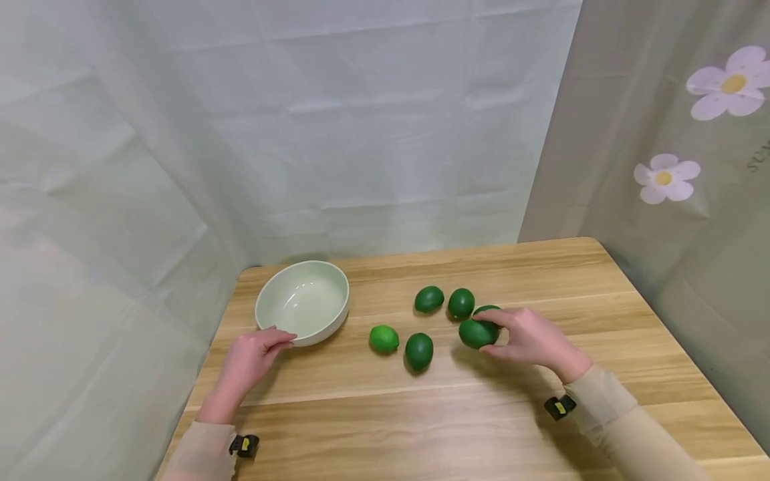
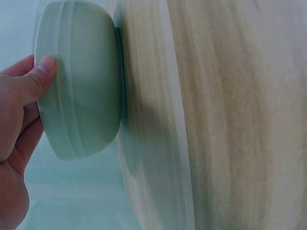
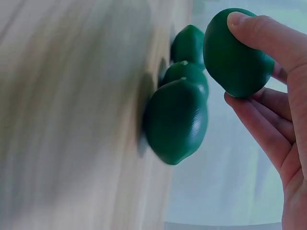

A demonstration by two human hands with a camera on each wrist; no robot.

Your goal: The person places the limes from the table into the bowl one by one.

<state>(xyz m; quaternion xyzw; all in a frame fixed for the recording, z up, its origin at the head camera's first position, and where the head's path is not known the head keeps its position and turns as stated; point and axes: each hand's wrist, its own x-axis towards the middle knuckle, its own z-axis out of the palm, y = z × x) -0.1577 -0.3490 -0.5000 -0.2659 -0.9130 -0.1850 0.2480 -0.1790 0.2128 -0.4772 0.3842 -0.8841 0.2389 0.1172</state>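
The right grip (image 1: 522,337) partly hides a green fruit (image 1: 487,308) beyond.

Left hand (image 1: 249,357) grips bowl (image 1: 305,304); right hand (image 1: 528,339) holds green fruit (image 1: 476,334).

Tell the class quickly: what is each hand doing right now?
Left hand: closed, pinching the pale green bowl at its rim.
Right hand: closed, holding one dark green fruit above the table.
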